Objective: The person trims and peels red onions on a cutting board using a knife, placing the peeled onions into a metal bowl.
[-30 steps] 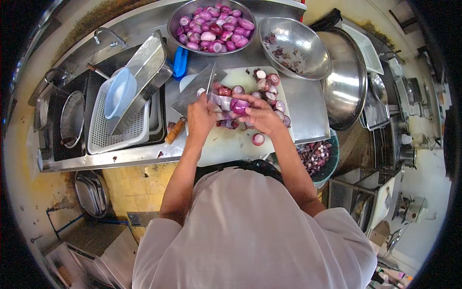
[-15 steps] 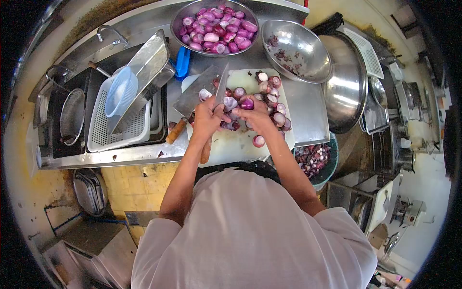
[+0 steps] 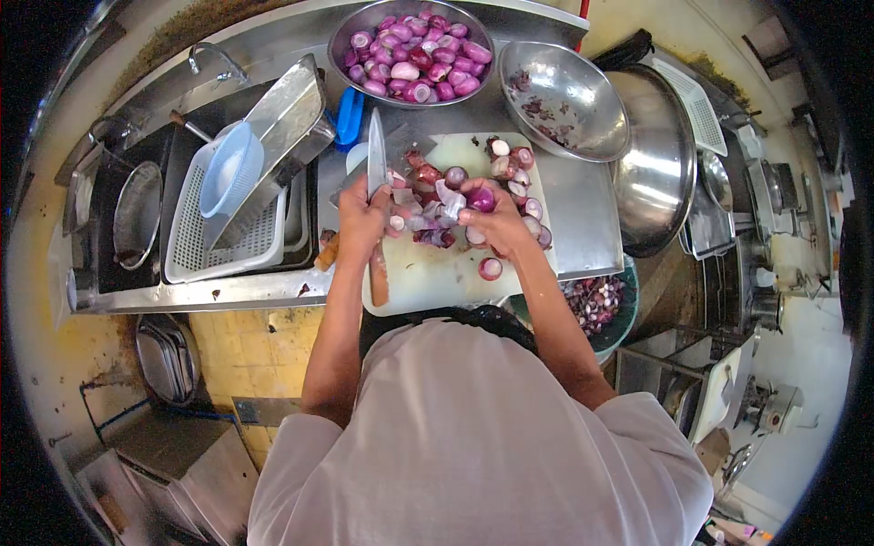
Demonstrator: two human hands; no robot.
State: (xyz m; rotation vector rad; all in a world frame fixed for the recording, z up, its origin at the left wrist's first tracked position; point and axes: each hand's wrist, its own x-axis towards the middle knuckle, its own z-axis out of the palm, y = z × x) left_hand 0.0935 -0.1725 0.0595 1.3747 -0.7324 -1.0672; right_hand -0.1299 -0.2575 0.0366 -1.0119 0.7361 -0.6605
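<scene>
My left hand (image 3: 361, 218) is closed around a kitchen knife (image 3: 376, 150), its blade pointing up and away and its wooden handle showing below the fist. In my right hand (image 3: 496, 223) is a red onion (image 3: 480, 198), with a piece of pale skin (image 3: 451, 200) hanging off its left side. Both hands are over a white cutting board (image 3: 428, 287). Several more red onions (image 3: 490, 268) lie on its right half, and loose skins (image 3: 433, 237) are heaped between the hands. A cleaver lies partly hidden under my left hand, its wooden handle (image 3: 328, 253) sticking out.
A steel bowl of peeled red onions (image 3: 414, 59) stands behind the board. To its right are a bowl with skin scraps (image 3: 564, 100) and a large steel pot (image 3: 651, 164). A white basket (image 3: 228, 259) stands left; a bin of peelings (image 3: 624, 314) is below the counter's right edge.
My left hand and the knife have moved left, away from the onion, and the blade now points more upright. A strip of skin now hangs loose beside the onion in my right hand.
</scene>
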